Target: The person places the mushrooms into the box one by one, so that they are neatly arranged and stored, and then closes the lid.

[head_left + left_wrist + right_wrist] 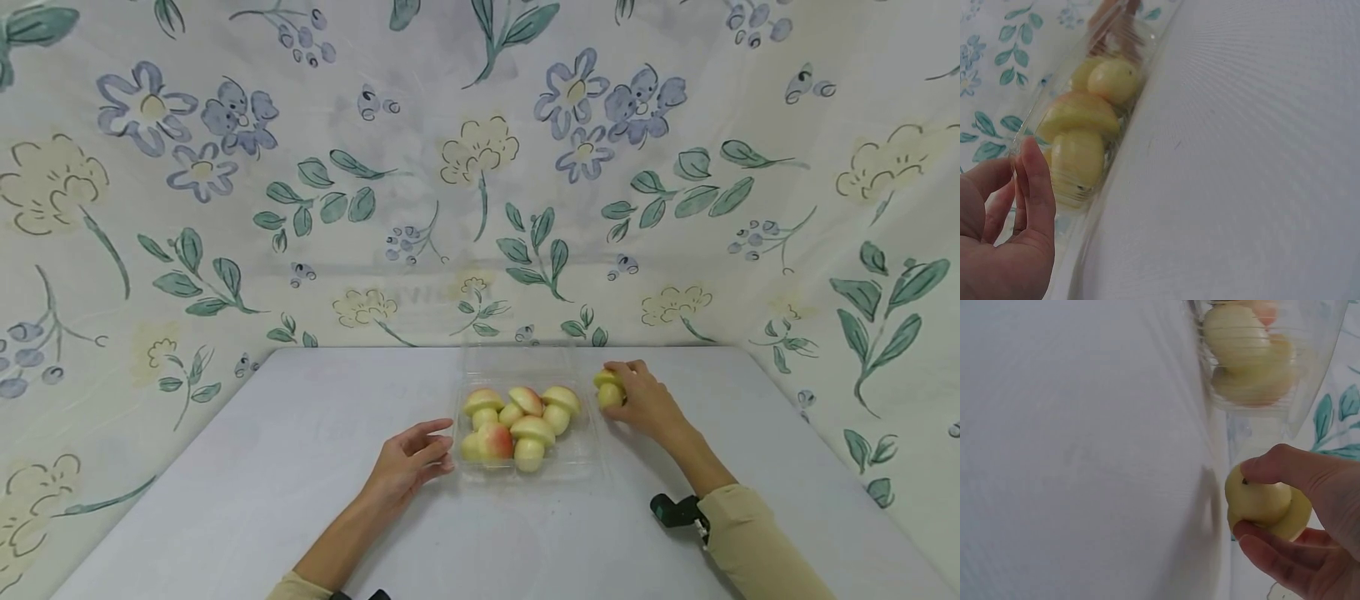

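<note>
A clear plastic box (587, 450) stands on the table with several yellow-green, mushroom-shaped fruits (531, 430) in it, some blushed red. My left hand (408, 461) is at the box's left side, its fingertips touching or almost touching the wall; the left wrist view shows the fingers (1038, 187) fairly straight at that edge. To the right of the box, my right hand (651, 402) grips another mushroom-shaped fruit (610, 392) between thumb and fingers. Seen from the right wrist, this fruit (1260, 500) has a small dark spot near the thumb tip. It is apart from the box.
A transparent lid (517, 360) seems to stand up at the back of the box. The white table (300, 483) reaches back to a floral-patterned cloth (420, 250), which also hangs at both sides. A dark device (675, 510) sits at my right wrist.
</note>
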The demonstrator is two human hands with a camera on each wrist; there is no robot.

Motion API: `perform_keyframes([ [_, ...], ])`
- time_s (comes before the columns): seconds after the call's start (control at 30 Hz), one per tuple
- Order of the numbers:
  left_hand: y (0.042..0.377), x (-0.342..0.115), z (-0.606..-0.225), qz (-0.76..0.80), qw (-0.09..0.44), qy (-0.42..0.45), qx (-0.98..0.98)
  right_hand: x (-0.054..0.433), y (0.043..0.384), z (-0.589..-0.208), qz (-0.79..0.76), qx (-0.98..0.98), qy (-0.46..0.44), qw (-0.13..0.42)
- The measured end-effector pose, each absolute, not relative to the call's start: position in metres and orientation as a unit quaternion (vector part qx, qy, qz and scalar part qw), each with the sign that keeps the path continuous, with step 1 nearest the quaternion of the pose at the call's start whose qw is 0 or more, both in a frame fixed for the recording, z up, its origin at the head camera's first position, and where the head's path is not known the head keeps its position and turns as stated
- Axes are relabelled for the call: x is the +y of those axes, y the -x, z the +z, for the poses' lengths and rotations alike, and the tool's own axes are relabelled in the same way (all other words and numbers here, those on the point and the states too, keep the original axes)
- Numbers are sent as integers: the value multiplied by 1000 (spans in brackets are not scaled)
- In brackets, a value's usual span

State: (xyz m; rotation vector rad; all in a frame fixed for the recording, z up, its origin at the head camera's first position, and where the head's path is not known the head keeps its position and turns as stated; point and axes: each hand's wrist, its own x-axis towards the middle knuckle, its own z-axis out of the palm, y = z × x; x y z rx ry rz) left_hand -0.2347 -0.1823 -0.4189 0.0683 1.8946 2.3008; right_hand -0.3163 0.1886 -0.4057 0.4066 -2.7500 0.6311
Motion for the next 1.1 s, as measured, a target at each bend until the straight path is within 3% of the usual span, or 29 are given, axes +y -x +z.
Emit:
perform_keyframes([
  [1.1, 234, -181, -420, 772, 76, -18, 631, 178, 298, -369, 227, -941, -170, 183],
])
